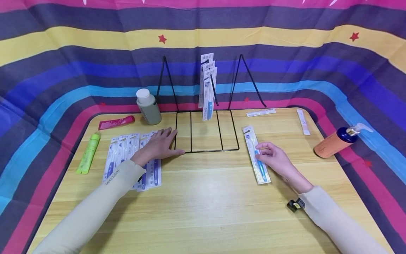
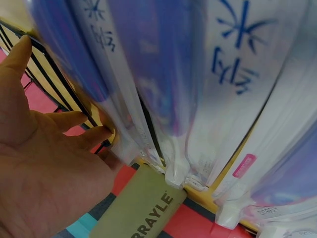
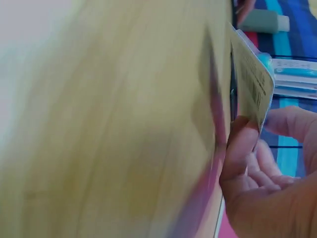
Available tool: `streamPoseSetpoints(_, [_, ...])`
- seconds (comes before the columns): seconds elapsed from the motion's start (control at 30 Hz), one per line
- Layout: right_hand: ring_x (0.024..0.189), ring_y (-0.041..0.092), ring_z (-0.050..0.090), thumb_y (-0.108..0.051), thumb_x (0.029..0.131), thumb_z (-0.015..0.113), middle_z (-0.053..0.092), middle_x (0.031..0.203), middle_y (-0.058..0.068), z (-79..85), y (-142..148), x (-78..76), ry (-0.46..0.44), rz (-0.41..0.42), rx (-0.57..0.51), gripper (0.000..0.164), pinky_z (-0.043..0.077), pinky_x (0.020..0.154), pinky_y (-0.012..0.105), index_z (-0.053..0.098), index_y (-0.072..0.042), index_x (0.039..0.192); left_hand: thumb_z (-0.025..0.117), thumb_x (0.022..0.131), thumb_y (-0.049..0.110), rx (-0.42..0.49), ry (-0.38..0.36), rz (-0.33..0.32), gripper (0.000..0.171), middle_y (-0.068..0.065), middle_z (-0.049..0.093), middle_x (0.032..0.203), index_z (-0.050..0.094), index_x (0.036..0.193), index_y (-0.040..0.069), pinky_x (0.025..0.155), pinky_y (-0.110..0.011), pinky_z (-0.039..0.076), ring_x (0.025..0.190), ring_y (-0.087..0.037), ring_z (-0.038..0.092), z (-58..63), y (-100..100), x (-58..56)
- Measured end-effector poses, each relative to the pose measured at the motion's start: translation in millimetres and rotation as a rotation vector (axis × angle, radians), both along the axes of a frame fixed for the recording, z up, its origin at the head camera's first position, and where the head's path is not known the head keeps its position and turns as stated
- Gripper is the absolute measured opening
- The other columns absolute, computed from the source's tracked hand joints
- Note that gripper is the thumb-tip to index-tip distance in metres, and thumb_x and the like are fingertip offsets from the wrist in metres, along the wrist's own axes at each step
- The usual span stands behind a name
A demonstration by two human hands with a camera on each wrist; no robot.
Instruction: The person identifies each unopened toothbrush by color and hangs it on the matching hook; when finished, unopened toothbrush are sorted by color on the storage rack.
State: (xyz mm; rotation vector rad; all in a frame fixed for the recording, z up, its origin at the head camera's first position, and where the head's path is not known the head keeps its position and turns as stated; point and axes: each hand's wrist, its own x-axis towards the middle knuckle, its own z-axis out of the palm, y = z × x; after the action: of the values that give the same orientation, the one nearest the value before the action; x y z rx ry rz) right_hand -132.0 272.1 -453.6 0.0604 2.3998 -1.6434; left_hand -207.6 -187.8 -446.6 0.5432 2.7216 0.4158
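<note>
My right hand pinches a packaged blue toothbrush at its right edge, to the right of a black wire rack. In the right wrist view, the pack's printed cardboard back is tilted off the wooden table, with thumb and fingers on its edge. Fingers spread, my left hand lies at the rack's left front corner, apparently touching the wire. Beneath and beside it are several packaged purple toothbrushes, partly covered by the hand and sleeve. More toothbrush packs hang from the rack's middle hook.
A grey-green bottle with a white cap stands left of the rack. Further left lie a pink tube and a green tube. Rightward are two slim packets and an orange pump bottle. Striped cloth surrounds the table.
</note>
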Motion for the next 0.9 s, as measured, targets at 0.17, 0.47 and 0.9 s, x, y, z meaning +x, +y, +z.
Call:
streamPoseSetpoints(0.17, [0.1, 0.015, 0.069, -0.003, 0.102, 0.075, 0.069, 0.12, 0.011, 2.0, -16.6, 2.3, 0.045, 0.033, -0.183, 0.043, 0.06, 0.083, 0.025, 0.057, 0.007, 0.14, 0.065, 0.099, 0.071, -0.014, 0.001, 0.004, 0.109, -0.029, 0.016, 0.177, 0.023, 0.174, 0.004, 0.126, -0.073, 0.015, 0.16, -0.057, 0.015, 1.6, -4.8, 0.6])
streamPoseSetpoints(0.47, [0.112, 0.024, 0.066, 0.001, 0.102, 0.074, 0.071, 0.125, 0.011, 24.0, -47.4, 12.0, 0.333, 0.124, -0.251, 0.039, 0.057, 0.097, 0.03, 0.062, 0.002, 0.139, 0.064, 0.1, 0.071, -0.004, 0.004, -0.018, 0.108, -0.028, 0.015, 0.178, 0.023, 0.174, 0.005, 0.127, -0.072, 0.015, 0.16, -0.056, 0.015, 0.9, 1.5, -1.8])
streamPoseSetpoints(0.9, [0.091, 0.017, 0.061, 0.023, 0.095, 0.064, 0.072, 0.113, 0.01, 64.5, -99.4, 14.7, 0.649, 0.291, -0.514, 0.036, 0.054, 0.083, 0.026, 0.06, 0.013, 0.129, 0.065, 0.1, 0.071, 0.0, 0.02, -0.012, 0.107, -0.028, 0.018, 0.177, 0.024, 0.173, 0.005, 0.126, -0.072, 0.018, 0.16, -0.056, 0.017, -0.5, 1.6, -0.3])
